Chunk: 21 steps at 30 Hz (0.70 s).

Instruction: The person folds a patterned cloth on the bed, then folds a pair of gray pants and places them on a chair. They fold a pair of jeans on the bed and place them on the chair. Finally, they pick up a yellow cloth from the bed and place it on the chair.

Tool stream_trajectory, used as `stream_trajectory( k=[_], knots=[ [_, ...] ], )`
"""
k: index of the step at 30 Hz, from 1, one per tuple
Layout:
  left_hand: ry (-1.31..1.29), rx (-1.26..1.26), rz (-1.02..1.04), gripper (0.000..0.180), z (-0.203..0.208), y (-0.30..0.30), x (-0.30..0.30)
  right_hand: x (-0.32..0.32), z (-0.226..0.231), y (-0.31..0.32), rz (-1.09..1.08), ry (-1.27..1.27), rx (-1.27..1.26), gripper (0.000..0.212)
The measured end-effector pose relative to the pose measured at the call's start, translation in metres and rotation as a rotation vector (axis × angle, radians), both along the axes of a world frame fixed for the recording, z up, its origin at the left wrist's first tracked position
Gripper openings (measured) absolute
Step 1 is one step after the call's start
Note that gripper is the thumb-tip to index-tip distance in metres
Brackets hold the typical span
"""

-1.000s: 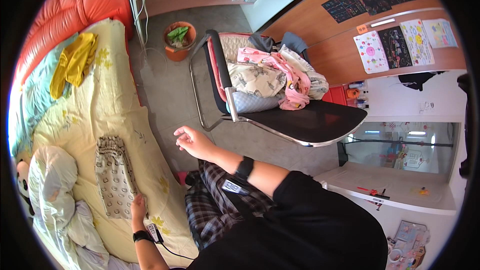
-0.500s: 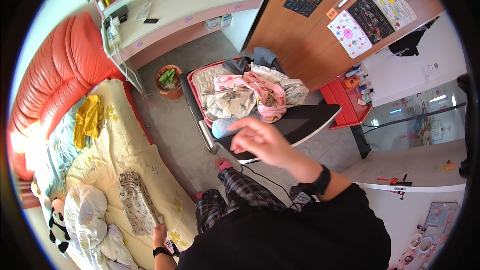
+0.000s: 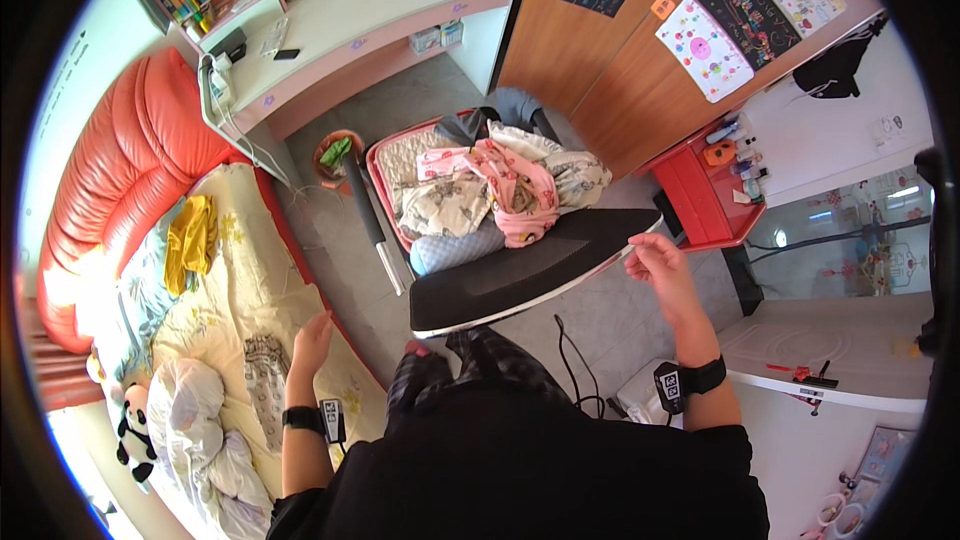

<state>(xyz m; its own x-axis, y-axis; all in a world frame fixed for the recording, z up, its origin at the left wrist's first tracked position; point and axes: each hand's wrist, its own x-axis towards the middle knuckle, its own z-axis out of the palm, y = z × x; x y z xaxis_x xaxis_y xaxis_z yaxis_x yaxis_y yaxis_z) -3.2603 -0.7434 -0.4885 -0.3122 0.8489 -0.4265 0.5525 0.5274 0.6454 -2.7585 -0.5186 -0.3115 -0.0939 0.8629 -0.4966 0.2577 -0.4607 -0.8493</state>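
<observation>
My left hand is over the near edge of the bed with its fingers stretched out, holding nothing. Beside it lies a grey patterned garment, perhaps trousers. By the right tip of a black-topped ironing board is my right hand, its fingers loosely bent and apart; whether they touch the white edge is unclear. Behind the board stands a seat or basket with a pink rim, piled with a pink printed garment, a pale patterned cloth and a blue checked roll.
The bed is on my left, with a yellow garment, white bedding and a panda toy. Ahead are a white desk and a bin. A red cabinet stands right; a black cable trails over the floor.
My left hand has let go of the patterned garment and moved up along the bed's edge. My right hand has moved right, from above the board's middle to its right tip.
</observation>
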Motion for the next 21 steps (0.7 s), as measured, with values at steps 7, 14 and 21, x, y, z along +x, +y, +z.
stream_trajectory(
  k=[7,14,21],
  knots=[
    [-0.320,0.017,-0.115,0.030,0.066,0.065,0.054,0.013,0.002,-0.029,0.000,-0.038,0.011,0.017],
    [-0.461,-0.078,-0.342,0.033,0.081,0.105,0.077,0.026,0.008,-0.055,-0.035,-0.059,-0.047,0.017],
    [-0.455,-0.164,-0.507,0.036,0.110,0.147,0.077,0.027,0.014,-0.028,0.190,-0.054,-0.047,0.017]
  ],
)
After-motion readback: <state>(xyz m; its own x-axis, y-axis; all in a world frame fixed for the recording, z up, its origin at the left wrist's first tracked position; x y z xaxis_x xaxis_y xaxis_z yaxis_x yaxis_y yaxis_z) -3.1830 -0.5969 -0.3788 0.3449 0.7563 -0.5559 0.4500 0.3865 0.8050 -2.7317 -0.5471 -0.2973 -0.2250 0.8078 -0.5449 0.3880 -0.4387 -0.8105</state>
